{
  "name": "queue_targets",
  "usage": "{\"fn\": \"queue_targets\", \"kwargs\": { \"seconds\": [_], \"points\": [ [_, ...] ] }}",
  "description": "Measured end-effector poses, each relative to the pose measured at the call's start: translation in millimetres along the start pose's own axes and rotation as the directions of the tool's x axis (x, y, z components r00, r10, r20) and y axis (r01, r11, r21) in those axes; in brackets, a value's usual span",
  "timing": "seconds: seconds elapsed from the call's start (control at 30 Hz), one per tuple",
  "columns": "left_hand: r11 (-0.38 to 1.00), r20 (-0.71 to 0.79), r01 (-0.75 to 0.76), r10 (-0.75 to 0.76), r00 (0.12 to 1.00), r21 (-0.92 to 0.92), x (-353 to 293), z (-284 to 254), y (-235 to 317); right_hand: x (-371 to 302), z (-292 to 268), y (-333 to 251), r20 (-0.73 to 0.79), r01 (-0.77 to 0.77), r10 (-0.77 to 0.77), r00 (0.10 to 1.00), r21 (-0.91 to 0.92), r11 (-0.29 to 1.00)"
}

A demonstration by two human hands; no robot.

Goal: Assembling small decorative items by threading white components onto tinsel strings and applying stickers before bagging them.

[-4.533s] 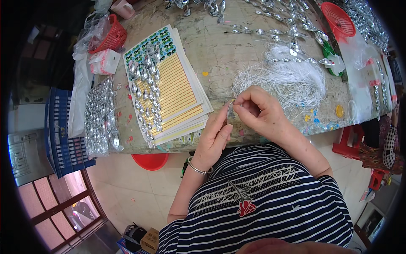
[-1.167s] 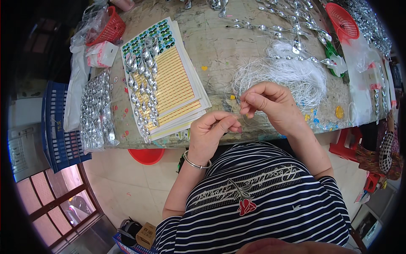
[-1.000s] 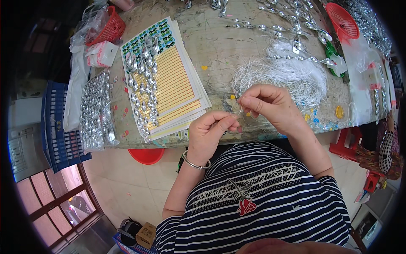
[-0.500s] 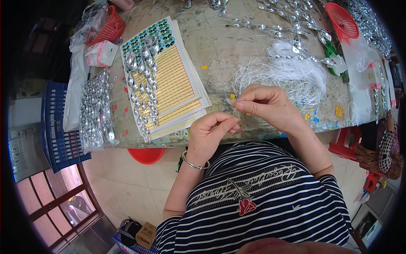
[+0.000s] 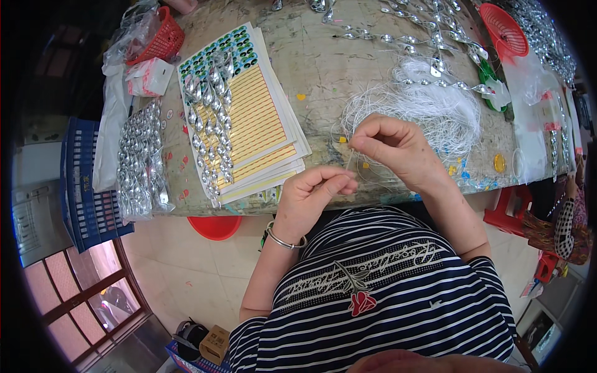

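- Left hand (image 5: 317, 189): thumb and forefinger pinched narrow on thin white thread (image 5: 351, 161), other fingers curled inward.
- Right hand (image 5: 395, 152): set slightly higher, thumb and forefinger pinched narrow on the same thread, apart from the left hand.
- Location of thread: short, fine, nearly straight span between both sets of fingertips, over near edge of table; faint loose curve below right hand.
- Just beyond right hand: big tangled hank (image 5: 435, 115), white, stringy, loose.
- Under all this: worn grey-brown tabletop (image 5: 311, 74), rough, scuffed, stained; small flat yellow piece (image 5: 342, 140) near right hand, round yellow disc (image 5: 499, 163) farther right.
- Upper right: shiny silver twisted strips (image 5: 407, 40), spiral, foil-like, one lying across the hank.
- Left of hands: stack of flat sheets (image 5: 264, 118), yellow with striped rows, green-blue ovals at far end; silver spirals (image 5: 211, 127) on top.
- Farther left: more silver spirals in clear plastic bag (image 5: 144, 165).
- Far corners: red openwork plastic baskets, one left (image 5: 168, 38), one right (image 5: 504, 30).
- On left wrist: smooth metal bangle (image 5: 283, 241).
- Worn: dark knit-looking top (image 5: 385, 298), white stripes, red rose motif.
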State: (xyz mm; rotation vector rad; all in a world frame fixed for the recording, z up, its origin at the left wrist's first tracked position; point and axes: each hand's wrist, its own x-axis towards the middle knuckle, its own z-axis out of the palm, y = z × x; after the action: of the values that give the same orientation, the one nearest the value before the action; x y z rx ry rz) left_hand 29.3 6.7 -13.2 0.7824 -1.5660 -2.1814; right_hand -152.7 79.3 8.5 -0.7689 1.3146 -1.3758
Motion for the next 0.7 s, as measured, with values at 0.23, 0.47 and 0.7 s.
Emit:
{"fn": "queue_targets", "kwargs": {
  "seconds": [0.23,0.47,0.7],
  "points": [
    [0.986,-0.083,-0.064,0.051,0.995,-0.157,8.0,9.4,7.7,-3.6,0.1,1.2,0.053,0.180,-0.172,0.984,-0.246,0.952],
    [0.985,-0.180,-0.140,0.120,0.976,-0.105,9.0,9.5,0.7,-5.3,1.4,4.4,0.056,0.256,-0.253,0.966,-0.361,0.897],
    [0.988,-0.175,-0.133,0.119,0.977,-0.072,6.5,6.8,-0.2,-10.0,-3.9,3.4,-0.004,0.012,-0.013,1.000,-0.053,0.999]
  ]
}}
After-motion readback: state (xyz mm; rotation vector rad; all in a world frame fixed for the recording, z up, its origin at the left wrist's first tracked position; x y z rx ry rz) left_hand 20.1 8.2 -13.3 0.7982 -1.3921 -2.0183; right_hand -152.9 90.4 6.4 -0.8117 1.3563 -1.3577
